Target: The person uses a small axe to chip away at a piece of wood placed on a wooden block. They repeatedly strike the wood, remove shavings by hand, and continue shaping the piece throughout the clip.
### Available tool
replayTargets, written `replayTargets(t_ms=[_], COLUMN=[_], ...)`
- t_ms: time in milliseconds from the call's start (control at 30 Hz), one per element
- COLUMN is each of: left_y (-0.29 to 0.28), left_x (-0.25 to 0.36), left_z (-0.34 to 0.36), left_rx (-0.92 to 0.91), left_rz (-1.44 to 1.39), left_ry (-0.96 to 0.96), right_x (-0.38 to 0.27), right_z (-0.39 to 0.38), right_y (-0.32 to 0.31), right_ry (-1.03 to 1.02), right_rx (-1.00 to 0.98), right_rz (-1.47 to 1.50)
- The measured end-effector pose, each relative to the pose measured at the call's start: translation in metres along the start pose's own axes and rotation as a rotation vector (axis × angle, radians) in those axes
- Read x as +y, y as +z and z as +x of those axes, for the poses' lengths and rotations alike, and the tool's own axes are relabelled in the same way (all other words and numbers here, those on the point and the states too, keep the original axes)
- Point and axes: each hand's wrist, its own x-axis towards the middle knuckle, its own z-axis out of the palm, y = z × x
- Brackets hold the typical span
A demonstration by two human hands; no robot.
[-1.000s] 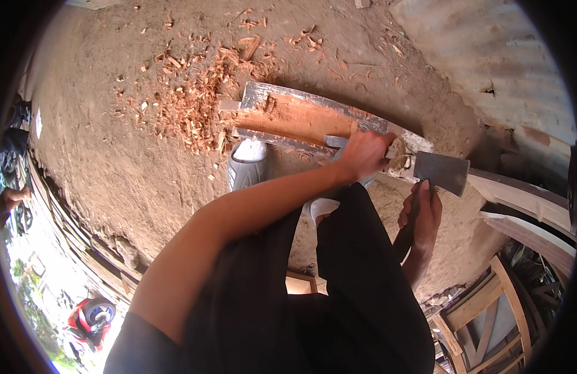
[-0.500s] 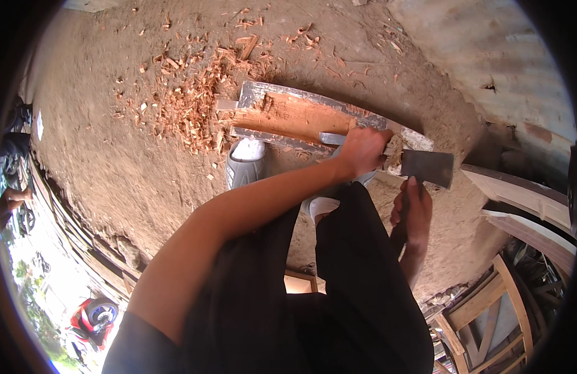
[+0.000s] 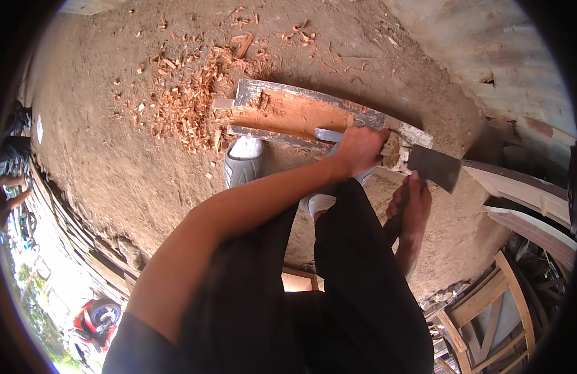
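A weathered grey-painted timber piece [image 3: 295, 109], its hollowed middle showing reddish wood, lies across my grey shoes [image 3: 242, 168]. My left hand [image 3: 360, 149] is closed on a chisel [image 3: 393, 153], whose flat metal blade [image 3: 328, 134] lies at the hollow's near edge and whose frayed handle end pokes out to the right. My right hand [image 3: 412, 209] grips the dark handle of a hatchet [image 3: 435, 167]; its broad flat head is beside the chisel's handle end, and I cannot tell whether they touch.
Reddish wood shavings [image 3: 189, 112] lie on the dirt floor [image 3: 95, 156]. Corrugated sheet [image 3: 500, 56] stands upper right, with planks [image 3: 519, 193] and a wooden frame [image 3: 482, 318] below. At the left are stacked slats [image 3: 82, 230], another person's hands [image 3: 14, 190] and a red motorbike [image 3: 95, 321].
The hatchet head swung left toward the chisel's handle end, then back slightly right and tilted, my right hand moving with it. My left hand and the chisel shifted slightly left along the timber.
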Motion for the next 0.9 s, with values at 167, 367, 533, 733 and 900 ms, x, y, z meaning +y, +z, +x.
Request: replayTargets(t_ms=[167,367,533,733,900], left_y=[-0.008,-0.010,-0.007,-0.007,-0.009], left_x=[0.002,0.001,-0.004,-0.004,0.000], left_z=[-0.005,-0.001,0.000,0.001,0.006], left_rx=[-0.069,-0.067,-0.043,0.084,0.075], left_rz=[0.043,0.016,-0.008,-0.118,-0.160], left_ry=[0.008,0.033,0.052,0.047,-0.030], right_x=[0.000,-0.004,-0.001,-0.012,-0.023], right_z=[0.001,-0.004,-0.005,-0.016,-0.019], right_y=[-0.012,-0.009,-0.008,0.000,-0.003], right_ry=[0.076,0.101,0.094,0.038,0.022], right_rx=[-0.094,-0.042,-0.056,-0.003,-0.070], right_rz=[0.006,0.060,0.062,0.111,0.047])
